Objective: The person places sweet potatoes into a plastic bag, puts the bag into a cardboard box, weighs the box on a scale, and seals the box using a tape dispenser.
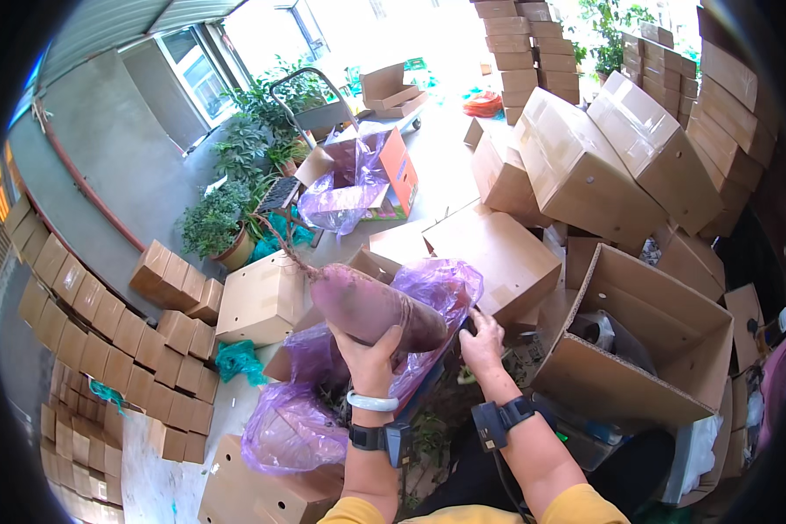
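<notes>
Large purple root [371, 301] is up in the air, tilted, stringy end to upper left; left grip [367, 360] sits under its near side, thumb across the face, closed around it as far as visible, far fingers hidden. Right grip [483, 343] is just beyond the root's lower-right end, apart from it, fingers partly curled, can't tell if holding anything. Purple plastic [293, 428] bunches below and behind the root; open carton [620, 384] to the right.
</notes>
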